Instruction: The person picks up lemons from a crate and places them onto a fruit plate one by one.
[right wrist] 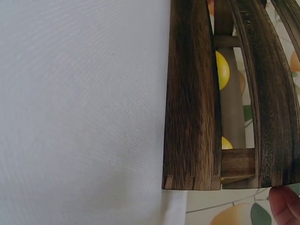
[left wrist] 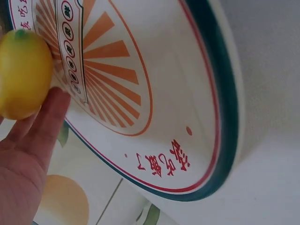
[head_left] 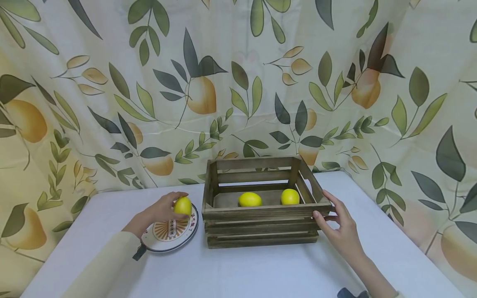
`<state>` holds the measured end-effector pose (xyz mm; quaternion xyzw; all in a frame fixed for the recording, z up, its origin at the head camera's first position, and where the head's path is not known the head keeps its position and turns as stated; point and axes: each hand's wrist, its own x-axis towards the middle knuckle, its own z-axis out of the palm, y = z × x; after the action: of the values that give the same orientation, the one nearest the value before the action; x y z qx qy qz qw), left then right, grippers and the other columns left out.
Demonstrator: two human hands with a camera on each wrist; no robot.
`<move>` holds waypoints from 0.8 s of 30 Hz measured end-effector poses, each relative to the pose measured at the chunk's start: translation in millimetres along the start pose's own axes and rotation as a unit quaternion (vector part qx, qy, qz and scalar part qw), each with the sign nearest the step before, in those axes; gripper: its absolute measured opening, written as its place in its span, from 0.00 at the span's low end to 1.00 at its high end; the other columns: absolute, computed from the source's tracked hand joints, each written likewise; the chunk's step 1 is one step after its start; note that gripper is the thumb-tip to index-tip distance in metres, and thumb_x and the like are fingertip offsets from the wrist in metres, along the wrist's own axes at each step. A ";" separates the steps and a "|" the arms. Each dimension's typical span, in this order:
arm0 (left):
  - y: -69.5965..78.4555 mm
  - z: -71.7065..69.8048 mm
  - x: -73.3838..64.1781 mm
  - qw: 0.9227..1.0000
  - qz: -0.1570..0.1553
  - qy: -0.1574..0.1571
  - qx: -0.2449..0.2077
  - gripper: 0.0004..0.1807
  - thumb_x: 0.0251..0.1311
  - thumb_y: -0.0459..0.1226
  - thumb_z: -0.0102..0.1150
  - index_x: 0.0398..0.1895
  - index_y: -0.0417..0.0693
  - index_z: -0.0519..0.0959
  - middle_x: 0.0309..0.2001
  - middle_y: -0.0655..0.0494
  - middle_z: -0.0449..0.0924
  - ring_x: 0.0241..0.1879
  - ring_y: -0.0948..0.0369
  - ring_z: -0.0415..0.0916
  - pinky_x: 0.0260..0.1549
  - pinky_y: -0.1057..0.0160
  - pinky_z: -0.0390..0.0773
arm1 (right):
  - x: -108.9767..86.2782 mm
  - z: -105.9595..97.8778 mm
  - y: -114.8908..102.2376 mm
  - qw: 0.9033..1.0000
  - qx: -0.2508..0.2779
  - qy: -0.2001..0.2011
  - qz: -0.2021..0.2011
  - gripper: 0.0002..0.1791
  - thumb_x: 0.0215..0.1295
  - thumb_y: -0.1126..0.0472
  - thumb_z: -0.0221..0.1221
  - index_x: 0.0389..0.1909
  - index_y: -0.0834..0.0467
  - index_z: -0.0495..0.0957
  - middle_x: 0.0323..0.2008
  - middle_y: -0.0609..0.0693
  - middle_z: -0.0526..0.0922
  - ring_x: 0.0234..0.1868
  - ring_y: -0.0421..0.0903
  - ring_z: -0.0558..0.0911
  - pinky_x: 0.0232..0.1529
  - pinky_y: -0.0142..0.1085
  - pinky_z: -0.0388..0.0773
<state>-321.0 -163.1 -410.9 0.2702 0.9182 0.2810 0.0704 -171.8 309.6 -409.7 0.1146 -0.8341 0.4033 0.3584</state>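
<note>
My left hand (head_left: 166,207) grips a yellow lemon (head_left: 183,206) over the right part of a round plate (head_left: 149,238). In the left wrist view the lemon (left wrist: 24,74) shows a greenish tip, and fingers (left wrist: 47,124) lie against its side. A slatted wooden crate (head_left: 261,214) stands to the right of the plate. Two more lemons lie inside it, one near the middle (head_left: 250,199) and one toward the right (head_left: 290,197). My right hand (head_left: 340,219) holds the crate's front right corner, thumb at the front and fingers along the side.
A white cloth (head_left: 253,273) covers the table. Behind it hangs a curtain (head_left: 238,95) printed with fruit and leaves, close to the back of the crate. The plate has a dark rim, an orange ray pattern and red characters.
</note>
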 end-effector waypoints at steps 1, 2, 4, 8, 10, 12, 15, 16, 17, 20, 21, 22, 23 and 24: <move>0.1 0.6 0.3 1.000 -0.001 0.001 0.005 0.42 0.51 0.44 0.72 0.66 0.33 0.66 0.62 0.34 0.69 0.58 0.40 0.69 0.56 0.44 0.75 | 0.1 -0.2 0.0 1.000 0.000 0.000 0.000 0.42 0.50 0.78 0.65 0.69 0.61 0.65 0.56 0.53 0.73 0.43 0.22 0.72 0.38 0.14 0.73; 0.3 1.1 0.5 1.000 -0.004 0.002 0.011 0.42 0.52 0.45 0.71 0.66 0.34 0.66 0.62 0.34 0.69 0.58 0.41 0.69 0.56 0.44 0.75 | 0.1 -0.2 0.1 1.000 0.001 0.001 0.001 0.42 0.50 0.79 0.65 0.69 0.61 0.65 0.56 0.53 0.73 0.43 0.22 0.73 0.38 0.15 0.73; 1.3 2.0 1.1 1.000 -0.015 0.001 0.020 0.41 0.53 0.47 0.70 0.66 0.36 0.67 0.62 0.35 0.69 0.55 0.44 0.69 0.54 0.45 0.75 | 0.0 -0.4 0.2 1.000 0.001 0.001 0.002 0.42 0.50 0.79 0.65 0.69 0.62 0.65 0.56 0.52 0.73 0.43 0.22 0.73 0.38 0.15 0.73; 4.9 2.9 2.3 0.998 -0.047 -0.004 0.033 0.40 0.55 0.51 0.66 0.68 0.41 0.67 0.62 0.38 0.68 0.52 0.48 0.70 0.52 0.46 0.76 | 0.2 0.0 0.6 1.000 0.003 0.001 0.001 0.42 0.49 0.79 0.65 0.69 0.62 0.65 0.56 0.53 0.73 0.43 0.22 0.73 0.38 0.15 0.73; 6.8 2.7 2.9 0.998 -0.051 -0.003 0.041 0.40 0.56 0.52 0.65 0.68 0.42 0.67 0.63 0.38 0.67 0.51 0.48 0.70 0.51 0.45 0.77 | 0.3 0.4 1.6 1.000 0.003 0.003 -0.002 0.42 0.49 0.79 0.65 0.68 0.63 0.65 0.56 0.53 0.73 0.43 0.22 0.73 0.38 0.15 0.73; 8.4 2.0 3.2 0.997 -0.047 0.006 0.054 0.39 0.57 0.52 0.64 0.68 0.42 0.67 0.64 0.38 0.65 0.55 0.45 0.70 0.53 0.42 0.75 | 0.7 0.6 1.9 1.000 0.005 0.004 -0.002 0.42 0.49 0.79 0.65 0.68 0.63 0.66 0.56 0.54 0.73 0.43 0.22 0.73 0.38 0.15 0.73; 10.9 -1.0 3.1 0.996 -0.041 0.031 0.066 0.37 0.59 0.52 0.62 0.67 0.44 0.67 0.66 0.38 0.64 0.60 0.41 0.69 0.55 0.38 0.72 | 1.2 0.3 2.2 1.000 0.003 0.004 -0.002 0.42 0.49 0.79 0.66 0.69 0.62 0.65 0.57 0.54 0.73 0.43 0.22 0.73 0.38 0.15 0.73; 12.3 -2.6 3.1 0.996 -0.041 0.039 0.069 0.36 0.60 0.52 0.62 0.67 0.44 0.68 0.66 0.38 0.64 0.61 0.39 0.68 0.56 0.37 0.71 | 1.3 0.2 2.3 1.000 0.002 0.004 -0.002 0.42 0.49 0.79 0.66 0.69 0.62 0.65 0.57 0.54 0.73 0.43 0.22 0.73 0.38 0.14 0.73; 13.2 -4.2 2.9 0.996 -0.040 0.048 0.071 0.35 0.60 0.52 0.61 0.67 0.45 0.68 0.67 0.38 0.64 0.63 0.38 0.66 0.57 0.35 0.69 | 1.4 0.1 2.2 1.000 0.002 0.004 -0.003 0.42 0.49 0.79 0.66 0.69 0.62 0.65 0.58 0.54 0.73 0.43 0.22 0.73 0.38 0.14 0.73; 16.6 -9.8 2.6 0.994 -0.037 0.071 0.073 0.34 0.61 0.52 0.61 0.66 0.45 0.69 0.67 0.39 0.65 0.64 0.38 0.66 0.57 0.35 0.69 | 1.1 0.6 3.3 1.000 0.005 0.005 -0.006 0.42 0.49 0.79 0.66 0.68 0.62 0.66 0.58 0.55 0.73 0.43 0.22 0.73 0.38 0.15 0.73; 18.1 -11.6 2.9 0.994 -0.035 0.077 0.076 0.33 0.61 0.52 0.60 0.66 0.45 0.70 0.66 0.39 0.65 0.64 0.38 0.66 0.57 0.35 0.69 | 1.0 0.7 3.4 1.000 0.006 0.005 -0.006 0.42 0.49 0.79 0.66 0.68 0.62 0.66 0.58 0.55 0.73 0.43 0.22 0.73 0.37 0.15 0.73; 19.6 -13.3 2.9 0.993 -0.034 0.084 0.077 0.32 0.62 0.51 0.60 0.65 0.45 0.70 0.66 0.40 0.66 0.63 0.38 0.66 0.57 0.35 0.69 | 0.7 0.7 3.2 1.000 0.006 0.004 -0.005 0.42 0.49 0.79 0.66 0.68 0.62 0.66 0.58 0.56 0.73 0.43 0.22 0.73 0.37 0.15 0.73; 20.8 -14.8 3.0 0.992 -0.032 0.091 0.081 0.32 0.62 0.51 0.60 0.65 0.45 0.71 0.66 0.40 0.67 0.63 0.39 0.67 0.57 0.35 0.69 | 0.5 0.6 2.9 1.000 0.007 0.003 -0.004 0.41 0.49 0.79 0.66 0.68 0.62 0.66 0.58 0.57 0.73 0.43 0.21 0.73 0.37 0.15 0.74; 22.6 -16.4 3.5 0.991 -0.030 0.097 0.082 0.31 0.62 0.51 0.60 0.64 0.45 0.71 0.65 0.40 0.67 0.63 0.39 0.67 0.57 0.35 0.69 | 0.2 0.3 2.5 1.000 0.006 0.002 -0.001 0.41 0.50 0.78 0.66 0.68 0.62 0.66 0.58 0.57 0.73 0.43 0.21 0.73 0.37 0.15 0.74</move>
<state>-318.2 -153.4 -384.7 0.2185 0.9485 0.2272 -0.0326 -173.3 311.0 -411.2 0.1173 -0.8308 0.4083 0.3596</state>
